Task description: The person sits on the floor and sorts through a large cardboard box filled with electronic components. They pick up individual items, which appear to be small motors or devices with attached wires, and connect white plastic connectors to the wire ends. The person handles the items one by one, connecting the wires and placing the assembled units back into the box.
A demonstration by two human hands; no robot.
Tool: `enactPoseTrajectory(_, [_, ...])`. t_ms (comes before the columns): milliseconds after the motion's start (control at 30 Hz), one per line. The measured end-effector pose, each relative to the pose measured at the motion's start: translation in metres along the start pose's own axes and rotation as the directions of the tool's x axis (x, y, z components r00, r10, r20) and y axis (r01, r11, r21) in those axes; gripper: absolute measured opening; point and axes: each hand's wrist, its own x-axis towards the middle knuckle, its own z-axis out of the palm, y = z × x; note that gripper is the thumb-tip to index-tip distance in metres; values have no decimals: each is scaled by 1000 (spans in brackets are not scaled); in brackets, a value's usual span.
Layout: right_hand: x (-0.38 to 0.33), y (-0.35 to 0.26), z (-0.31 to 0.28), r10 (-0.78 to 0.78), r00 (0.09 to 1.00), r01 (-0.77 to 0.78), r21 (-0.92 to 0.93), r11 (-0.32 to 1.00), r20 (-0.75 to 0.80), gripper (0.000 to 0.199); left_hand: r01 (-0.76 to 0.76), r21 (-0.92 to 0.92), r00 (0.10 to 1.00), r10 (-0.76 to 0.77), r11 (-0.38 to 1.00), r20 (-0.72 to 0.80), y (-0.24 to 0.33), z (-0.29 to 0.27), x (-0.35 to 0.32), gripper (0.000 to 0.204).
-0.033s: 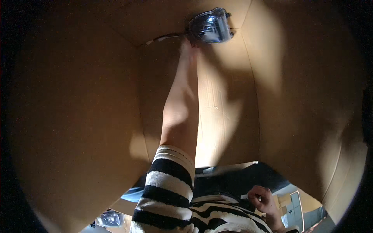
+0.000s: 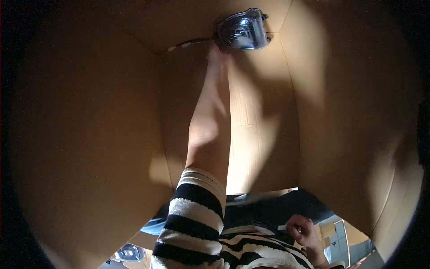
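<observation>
A clear-lensed vehicle headlight [image 2: 243, 31] with a dark housing is at the far end of a deep cardboard box. A thin dark cable with a pale connector [image 2: 172, 49] trails from it to the left. My left hand [image 2: 219, 50] is at the lamp's near left edge and grips it; the lamp hides most of its fingers. The left arm, in a black-and-white striped sleeve, reaches straight into the box. My right hand [image 2: 302, 230] stays near my body at the lower right, outside the box, fingers curled in and nothing visible in them.
Tall cardboard walls [image 2: 89, 125] surround my left arm on both sides. Outside the box at the lower left lies another clear lamp [image 2: 128, 252]. Smaller cardboard boxes [image 2: 328, 230] stand beyond my right hand.
</observation>
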Motion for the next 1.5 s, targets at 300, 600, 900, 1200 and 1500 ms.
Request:
enactPoseTrajectory(300, [0, 4, 12, -30, 999, 32, 98, 995, -22, 8, -47, 214, 953, 108, 976, -282, 30, 49, -35, 41])
enactPoseTrajectory(600, [-26, 7, 17, -196, 980, 197, 38, 980, -42, 5, -362, 646, 921, 364, 672, 137, 72, 78, -182, 35])
enactPoseTrajectory(900, [-65, 31, 46, -504, 864, 493, -205, 846, -2, 3, -552, 825, 799, 359, 123, 481, 124, 57, -376, 49])
enactPoseTrajectory(1200, [-109, 55, 81, -737, 673, 706, -350, 616, 59, 5, -586, 680, 761, 9, 441, 649, 100, 42, -534, 31])
enactPoseTrajectory(1500, [-138, 47, 102, -844, 536, 799, -339, 496, 28, 5, -715, 680, 654, -187, 161, 733, 91, 32, -604, 35])
